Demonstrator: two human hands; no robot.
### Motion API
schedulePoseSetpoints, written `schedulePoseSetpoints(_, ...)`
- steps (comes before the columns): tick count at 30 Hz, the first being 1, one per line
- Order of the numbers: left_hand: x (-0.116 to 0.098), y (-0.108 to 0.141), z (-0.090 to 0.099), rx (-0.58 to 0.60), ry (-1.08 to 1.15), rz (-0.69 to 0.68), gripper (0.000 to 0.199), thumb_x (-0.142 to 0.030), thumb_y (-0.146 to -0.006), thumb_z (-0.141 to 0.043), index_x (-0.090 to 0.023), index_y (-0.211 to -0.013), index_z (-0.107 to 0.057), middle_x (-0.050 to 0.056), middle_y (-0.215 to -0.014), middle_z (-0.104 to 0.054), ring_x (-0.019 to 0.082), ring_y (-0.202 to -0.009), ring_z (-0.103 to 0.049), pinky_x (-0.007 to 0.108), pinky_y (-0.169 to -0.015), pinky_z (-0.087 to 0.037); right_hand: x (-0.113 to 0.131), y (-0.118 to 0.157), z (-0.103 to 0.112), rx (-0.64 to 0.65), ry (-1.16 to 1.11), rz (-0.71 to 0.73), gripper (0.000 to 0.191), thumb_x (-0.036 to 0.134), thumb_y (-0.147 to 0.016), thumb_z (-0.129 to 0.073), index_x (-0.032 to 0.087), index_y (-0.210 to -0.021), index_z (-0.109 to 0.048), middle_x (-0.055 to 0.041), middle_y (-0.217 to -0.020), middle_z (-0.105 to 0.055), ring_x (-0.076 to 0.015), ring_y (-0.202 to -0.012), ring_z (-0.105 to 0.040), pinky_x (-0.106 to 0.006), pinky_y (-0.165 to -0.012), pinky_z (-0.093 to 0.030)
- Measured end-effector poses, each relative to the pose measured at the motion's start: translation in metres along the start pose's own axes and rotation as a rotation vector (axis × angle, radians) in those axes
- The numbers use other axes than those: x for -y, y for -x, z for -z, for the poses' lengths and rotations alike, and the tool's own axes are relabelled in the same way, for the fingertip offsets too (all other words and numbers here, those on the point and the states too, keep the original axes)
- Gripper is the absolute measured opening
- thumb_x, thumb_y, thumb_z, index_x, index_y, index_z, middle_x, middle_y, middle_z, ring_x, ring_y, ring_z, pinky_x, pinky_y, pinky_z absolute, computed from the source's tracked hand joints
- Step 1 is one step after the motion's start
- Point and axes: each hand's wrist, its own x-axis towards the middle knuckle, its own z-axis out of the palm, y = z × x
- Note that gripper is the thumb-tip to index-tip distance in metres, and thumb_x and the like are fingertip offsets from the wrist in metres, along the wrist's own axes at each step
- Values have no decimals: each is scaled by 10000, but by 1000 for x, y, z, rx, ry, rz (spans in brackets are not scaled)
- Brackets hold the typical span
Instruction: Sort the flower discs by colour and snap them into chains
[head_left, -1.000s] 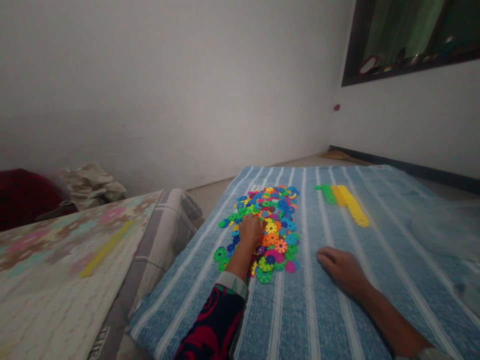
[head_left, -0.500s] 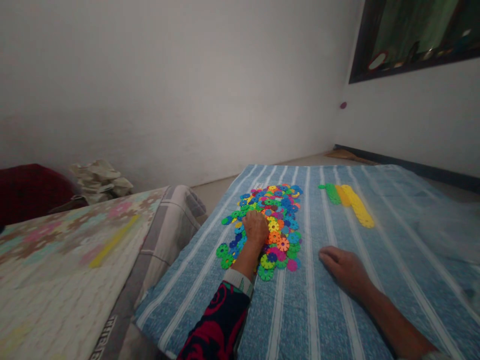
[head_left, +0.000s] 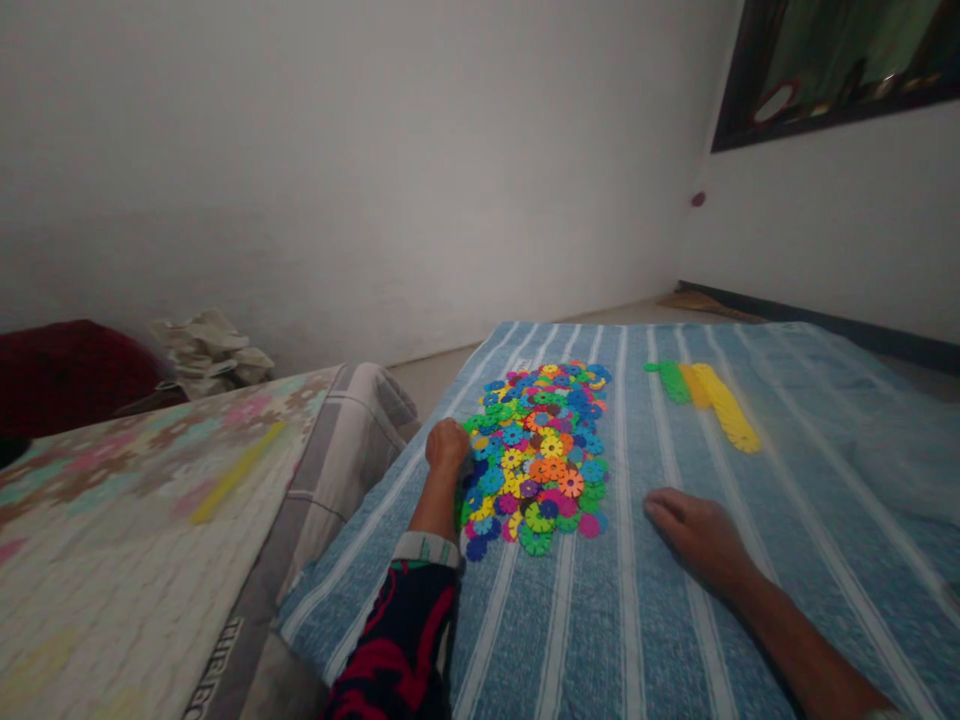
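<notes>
My left hand: fingers curled in at the pile's left edge, centre of the frame; fingertips turned from view, so I cannot tell whether they pinch a disc.
My right hand: loosely curled over the cloth, lower right; its palm is hidden.
Notched flower discs: a flat, overlapping heap in mid-frame, blue, green, yellow, orange, pink and purple, with slotted rims; my left hand and forearm cover part of its left side.
Disc row: green, orange, then yellow, overlapping, right of the heap; slightly blurred.
Striped cloth: blue and white, under everything I touch.
Clear plastic: right edge, too hazy to make out.
Floral quilt: lower left, a yellow strip on it.
Crimson bundle: left edge, cut off, beside crumpled beige fabric.
Dark-framed window: upper right, cut off.
</notes>
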Motion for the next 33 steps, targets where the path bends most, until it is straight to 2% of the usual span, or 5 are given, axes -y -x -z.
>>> schedulePoseSetpoints(4,23,-17,12,30,-47,3,269,-180,-862,-447,-112,-915,-702,178,-1019,-708,262,-979,-653,293,-706,-453,1,0,1,9,-18,-1,364,459,-866,-418,246,-864,-714,-17,-869,-760,-225,-823,-701,-309,-743,-490)
schedulePoseSetpoints(9,37,-31,14,103,-67,-74,218,-193,-827,-503,-103,-845,-701,136,-912,-713,226,-881,-655,268,-687,-440,1,0,1,2,-17,-14,362,454,-865,-420,251,-876,-719,-17,-870,-763,-234,-834,-701,-323,-752,-490)
schedulePoseSetpoints(18,42,-46,12,182,-97,-174,207,-271,-777,-588,-127,-830,-727,116,-920,-737,213,-892,-662,224,-681,-432,1,-1,1,0,-6,13,385,458,-869,-409,242,-872,-728,-28,-914,-764,-231,-855,-701,-313,-748,-496)
schedulePoseSetpoints(22,44,-50,11,225,-80,-175,141,-255,-704,-667,-151,-786,-716,66,-826,-735,181,-817,-661,201,-623,-411,-1,-1,0,-3,3,8,380,456,-874,-414,240,-875,-727,-26,-901,-762,-228,-842,-703,-313,-757,-498)
schedulePoseSetpoints(33,50,-47,0,159,69,-135,170,-228,-619,-685,-173,-580,-529,-12,-562,-553,154,-621,-570,230,-499,-335,1,-2,0,-6,-36,-5,370,454,-857,-430,245,-870,-736,-23,-853,-759,-229,-811,-694,-320,-783,-487)
